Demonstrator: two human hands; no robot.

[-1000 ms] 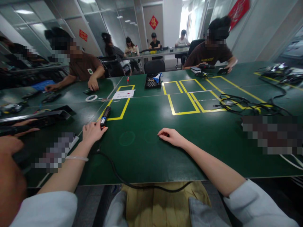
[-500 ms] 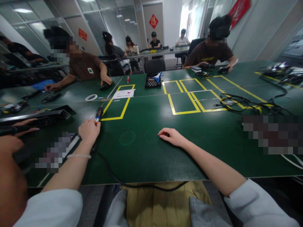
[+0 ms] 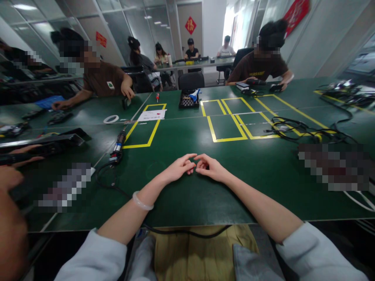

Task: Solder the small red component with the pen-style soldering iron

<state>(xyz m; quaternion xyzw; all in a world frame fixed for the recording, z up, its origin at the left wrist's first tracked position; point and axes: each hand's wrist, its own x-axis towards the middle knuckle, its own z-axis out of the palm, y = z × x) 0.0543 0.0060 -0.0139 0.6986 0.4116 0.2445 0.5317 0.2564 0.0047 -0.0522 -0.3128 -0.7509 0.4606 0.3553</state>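
My left hand [image 3: 179, 168] and my right hand [image 3: 209, 167] rest together on the green table [image 3: 187, 195], fingertips touching at its near middle. Both have loosely curled, slightly parted fingers and hold nothing. A corded electric screwdriver [image 3: 118, 143] lies on the table to the left of my left hand, apart from it, beside a yellow taped rectangle [image 3: 145, 130]. Its black cable [image 3: 108, 183] loops back over the table's near edge to my lap.
Yellow taped boxes [image 3: 231, 125] mark the table's middle. A black tray [image 3: 189, 100], a paper sheet [image 3: 152, 115] and a tape roll [image 3: 111, 119] lie farther back. Tangled cables [image 3: 299, 128] are at right. Several people sit around; another person's hand [image 3: 17, 156] is at far left.
My left hand has let go of the electric screwdriver, leaving it by the yellow rectangle, and moved right to meet my right hand. The right hand has stayed in place.
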